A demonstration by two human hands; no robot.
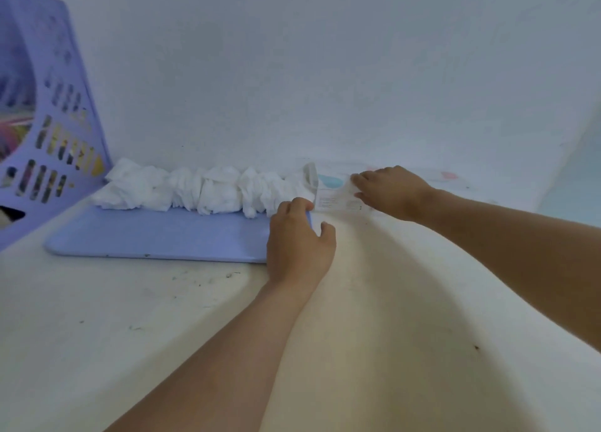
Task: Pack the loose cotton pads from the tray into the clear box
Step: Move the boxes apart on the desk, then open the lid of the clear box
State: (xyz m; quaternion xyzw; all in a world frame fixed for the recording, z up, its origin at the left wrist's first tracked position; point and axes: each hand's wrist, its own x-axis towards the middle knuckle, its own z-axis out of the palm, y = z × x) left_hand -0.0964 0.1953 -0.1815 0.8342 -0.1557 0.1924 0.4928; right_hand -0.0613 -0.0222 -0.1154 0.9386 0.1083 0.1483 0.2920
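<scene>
Cotton pads (195,187) are the job; the blue tray (156,236) is my landmark for everything below.

Nearest me: both bare forearms reach out over the white tabletop (97,334), which is scuffed and specked on the near side of the tray.

Left hand (299,246) sits at the tray's right-hand end, knuckles up, fingers curled down toward the tray's far right corner, where the row of pads ends. Whether it pinches a pad or only presses on the tray edge I cannot tell; the fingertips are hidden.

Right hand (390,191) lies just past the tray's right end, palm down, fingers spread narrow and resting on the clear box (335,191). It looks to be steadying the box, not closed around it.

Clear box: lying just beside the tray's right end, open mouth turned toward the pads, printed label showing.

Pads: a crumpled white row along the tray's far edge, running to the box mouth. All or nearly all appear unpacked.

Beyond the tray's left end, a lilac perforated basket (48,122) stands against the wall.

Step in hand, as I judge it: early, feeding the first pads in. Next move calls for holding the box firm while the left hand slides the nearest pads rightward into the mouth, without toppling the row.
</scene>
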